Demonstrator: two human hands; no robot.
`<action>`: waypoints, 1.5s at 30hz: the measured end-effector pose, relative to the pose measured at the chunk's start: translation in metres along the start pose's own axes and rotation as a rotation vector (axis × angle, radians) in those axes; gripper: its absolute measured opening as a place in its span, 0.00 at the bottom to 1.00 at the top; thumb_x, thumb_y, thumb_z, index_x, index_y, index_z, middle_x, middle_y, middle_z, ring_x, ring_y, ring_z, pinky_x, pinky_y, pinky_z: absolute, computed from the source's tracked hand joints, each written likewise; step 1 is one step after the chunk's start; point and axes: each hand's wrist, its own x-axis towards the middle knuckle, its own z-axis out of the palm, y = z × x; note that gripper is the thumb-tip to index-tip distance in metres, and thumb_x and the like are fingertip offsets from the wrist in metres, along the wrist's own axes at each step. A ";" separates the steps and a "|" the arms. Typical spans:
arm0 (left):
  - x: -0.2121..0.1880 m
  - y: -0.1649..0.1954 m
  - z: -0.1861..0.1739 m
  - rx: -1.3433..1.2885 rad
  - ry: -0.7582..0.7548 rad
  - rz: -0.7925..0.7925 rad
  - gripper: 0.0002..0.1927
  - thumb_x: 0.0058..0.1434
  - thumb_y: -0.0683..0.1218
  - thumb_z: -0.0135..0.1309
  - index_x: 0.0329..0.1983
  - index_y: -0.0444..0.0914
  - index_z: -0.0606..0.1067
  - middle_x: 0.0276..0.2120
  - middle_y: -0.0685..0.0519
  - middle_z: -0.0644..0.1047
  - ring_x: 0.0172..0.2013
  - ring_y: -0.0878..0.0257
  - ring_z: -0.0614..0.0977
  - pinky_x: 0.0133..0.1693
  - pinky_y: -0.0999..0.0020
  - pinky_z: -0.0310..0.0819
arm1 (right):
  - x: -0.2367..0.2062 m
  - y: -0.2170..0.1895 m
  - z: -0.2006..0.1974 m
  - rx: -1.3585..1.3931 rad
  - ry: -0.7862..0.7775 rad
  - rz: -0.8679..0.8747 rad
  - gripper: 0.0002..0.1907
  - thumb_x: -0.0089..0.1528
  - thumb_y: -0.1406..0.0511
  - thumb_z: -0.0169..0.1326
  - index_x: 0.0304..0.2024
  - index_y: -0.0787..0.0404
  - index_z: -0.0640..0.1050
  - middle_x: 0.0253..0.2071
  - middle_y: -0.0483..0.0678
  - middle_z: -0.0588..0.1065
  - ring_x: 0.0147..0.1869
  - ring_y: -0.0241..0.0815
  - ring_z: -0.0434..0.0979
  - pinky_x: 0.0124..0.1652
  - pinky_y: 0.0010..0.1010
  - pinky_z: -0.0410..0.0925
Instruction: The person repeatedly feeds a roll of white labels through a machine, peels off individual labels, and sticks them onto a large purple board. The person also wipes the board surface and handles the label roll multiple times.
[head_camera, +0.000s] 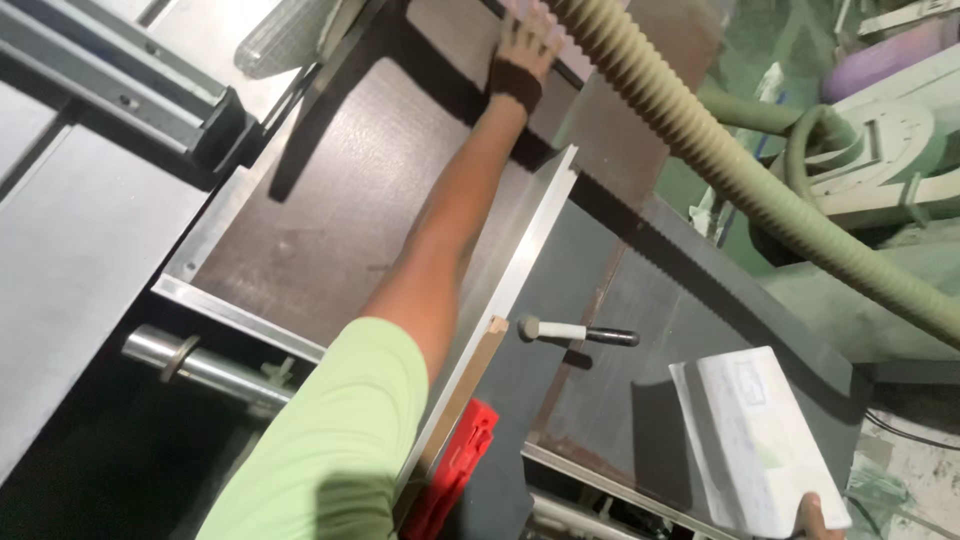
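Left hand (525, 45) stretched far, pressed flat on dark board (340, 210), steadying it on tabletop (700, 330). Right hand (815, 515) gripping white panel (755, 440) corner, held aside.

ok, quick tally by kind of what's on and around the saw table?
Dark boards: 1
Corrugated beige hoses: 1
White boards, held by the right hand: 1
Small mallets: 1
Red plastic pieces: 1
Hands: 2, the left hand on the dark board
Total: 7
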 end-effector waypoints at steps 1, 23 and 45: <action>-0.007 0.007 0.003 -0.036 0.028 0.054 0.23 0.65 0.44 0.45 0.63 0.44 0.74 0.66 0.44 0.69 0.66 0.40 0.65 0.66 0.33 0.44 | 0.000 0.002 0.000 0.003 0.004 0.003 0.21 0.72 0.70 0.42 0.68 0.69 0.67 0.62 0.58 0.73 0.62 0.51 0.76 0.60 0.43 0.70; -0.537 0.096 -0.553 -0.583 -0.007 -0.928 0.18 0.65 0.52 0.55 0.51 0.36 0.82 0.52 0.46 0.83 0.57 0.49 0.83 0.58 0.59 0.74 | -0.193 0.000 0.105 0.200 -1.031 -0.190 0.20 0.65 0.67 0.55 0.58 0.68 0.74 0.49 0.50 0.79 0.49 0.38 0.78 0.49 0.29 0.71; -0.437 0.334 -0.811 -0.999 0.707 0.021 0.20 0.65 0.67 0.44 0.34 0.51 0.76 0.28 0.62 0.74 0.26 0.70 0.76 0.32 0.72 0.67 | -0.420 -0.001 0.064 0.222 -1.507 -0.622 0.15 0.68 0.69 0.55 0.56 0.71 0.76 0.50 0.49 0.79 0.52 0.36 0.77 0.52 0.28 0.70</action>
